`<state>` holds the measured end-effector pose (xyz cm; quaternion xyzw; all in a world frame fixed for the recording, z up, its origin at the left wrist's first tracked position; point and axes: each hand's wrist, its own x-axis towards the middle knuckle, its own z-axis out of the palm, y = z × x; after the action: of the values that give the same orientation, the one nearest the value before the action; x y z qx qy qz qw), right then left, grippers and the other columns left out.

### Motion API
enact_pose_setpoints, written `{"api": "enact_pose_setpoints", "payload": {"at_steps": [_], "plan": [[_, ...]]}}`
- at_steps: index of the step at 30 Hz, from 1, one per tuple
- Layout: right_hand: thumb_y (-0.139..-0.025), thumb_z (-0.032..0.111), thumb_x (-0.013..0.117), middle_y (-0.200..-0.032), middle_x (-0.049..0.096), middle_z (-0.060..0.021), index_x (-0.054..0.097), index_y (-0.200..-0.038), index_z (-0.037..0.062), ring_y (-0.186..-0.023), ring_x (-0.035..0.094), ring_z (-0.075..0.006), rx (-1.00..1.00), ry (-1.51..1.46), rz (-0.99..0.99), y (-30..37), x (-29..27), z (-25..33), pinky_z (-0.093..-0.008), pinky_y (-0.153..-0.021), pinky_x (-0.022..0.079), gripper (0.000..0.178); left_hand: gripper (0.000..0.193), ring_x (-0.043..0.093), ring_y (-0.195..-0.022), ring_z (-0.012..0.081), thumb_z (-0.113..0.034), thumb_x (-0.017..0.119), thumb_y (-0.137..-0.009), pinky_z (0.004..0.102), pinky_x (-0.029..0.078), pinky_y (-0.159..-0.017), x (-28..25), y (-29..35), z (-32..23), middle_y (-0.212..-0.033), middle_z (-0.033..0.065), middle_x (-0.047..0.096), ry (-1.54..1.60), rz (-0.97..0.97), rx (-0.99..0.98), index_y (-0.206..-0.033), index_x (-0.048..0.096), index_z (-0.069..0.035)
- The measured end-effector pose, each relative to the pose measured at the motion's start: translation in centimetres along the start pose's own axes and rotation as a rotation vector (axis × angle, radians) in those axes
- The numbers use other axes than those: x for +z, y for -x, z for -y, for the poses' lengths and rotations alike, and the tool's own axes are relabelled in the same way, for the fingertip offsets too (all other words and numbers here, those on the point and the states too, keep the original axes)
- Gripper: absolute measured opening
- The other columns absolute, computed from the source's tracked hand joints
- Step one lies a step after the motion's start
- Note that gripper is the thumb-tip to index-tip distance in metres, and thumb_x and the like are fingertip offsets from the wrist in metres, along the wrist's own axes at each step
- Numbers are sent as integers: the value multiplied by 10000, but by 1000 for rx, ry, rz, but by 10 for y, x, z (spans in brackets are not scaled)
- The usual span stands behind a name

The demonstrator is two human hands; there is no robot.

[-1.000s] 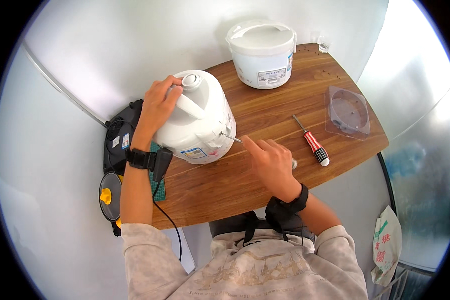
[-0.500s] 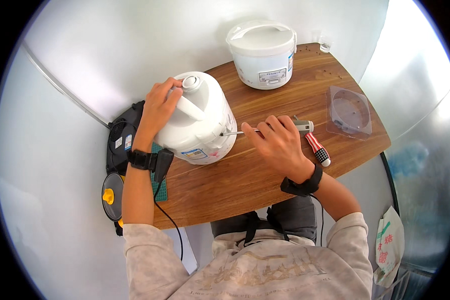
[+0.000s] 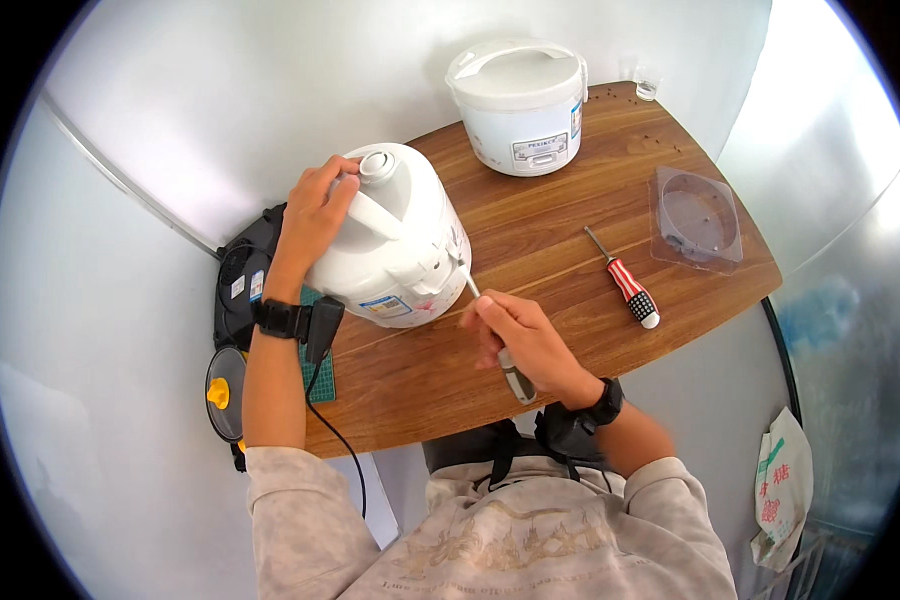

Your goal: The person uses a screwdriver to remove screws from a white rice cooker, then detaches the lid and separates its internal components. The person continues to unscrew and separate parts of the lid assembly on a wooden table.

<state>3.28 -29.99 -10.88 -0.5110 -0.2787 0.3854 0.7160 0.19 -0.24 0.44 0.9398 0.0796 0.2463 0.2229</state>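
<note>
White walls close in on a curved wooden desk (image 3: pixel 570 230), and down at its left edge a black case (image 3: pixel 238 290) lies beside a round black lid with a yellow knob (image 3: pixel 225 392) and a green mat (image 3: pixel 320 378) that shows just under the desk's rim. Next along, the left hand (image 3: pixel 315 215) rests on the top of a white rice cooker (image 3: pixel 395 245) that lies tipped on its side near the desk's left end; its fingers are spread and pressed around the lid by the steam cap, bracing the body as they did a second ago. At the cooker's lower right side the right hand (image 3: pixel 515 335) has changed most: half a second ago it was raised toward the red-handled tool farther right, and now it has come back in, fingers closed around a grey-handled screwdriver (image 3: pixel 510 368) whose thin shaft points up to the cooker's wall, the tip touching or just short of it; which one I cannot tell. That return suggests the work is on a fastening in the cooker's side, with the tool now lined up. Farther right a second screwdriver with a red-and-white striped handle (image 3: pixel 625 285) lies loose on the wood, well apart from the hand. Behind it stands another white rice cooker (image 3: pixel 520 100), upright and shut, and near the right end sits a clear plastic tray (image 3: pixel 698 215), with a small glass (image 3: pixel 647 88) at the far corner.
</note>
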Motion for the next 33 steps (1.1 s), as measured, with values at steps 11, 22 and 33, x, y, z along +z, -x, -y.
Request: {"api": "enact_pose_setpoints", "payload": {"at_steps": [11, 22, 33], "plan": [[-1070, 172, 521, -761, 635, -68, 502, -1087, 73, -555, 593, -121, 70, -388, -79, -11, 34, -1, -269, -536, 516, 103, 246, 616, -984, 283, -279, 560, -992, 380, 485, -857, 1, 1, -1, -1016, 149, 683, 8, -14, -14, -1129, 686, -118], [-1052, 162, 542, -712, 578, -23, 493, -1045, 97, -500, 473, -74, 44, -386, -83, -18, 34, -8, -249, -480, 430, 81, 276, 620, -998, 299, -315, 562, -982, 394, 485, -882, 0, -1, 3, -1044, 161, 677, -4, 1, -19, -1142, 690, -130], [-1054, 162, 546, -709, 577, -26, 496, -1046, 95, -501, 461, -69, 66, -356, -92, -19, 34, -7, -246, -474, 428, 83, 277, 620, -1021, 302, -315, 556, -984, 400, 486, -889, 0, 0, 0, -1053, 160, 680, -8, 4, -19, -1136, 688, -126]]}}
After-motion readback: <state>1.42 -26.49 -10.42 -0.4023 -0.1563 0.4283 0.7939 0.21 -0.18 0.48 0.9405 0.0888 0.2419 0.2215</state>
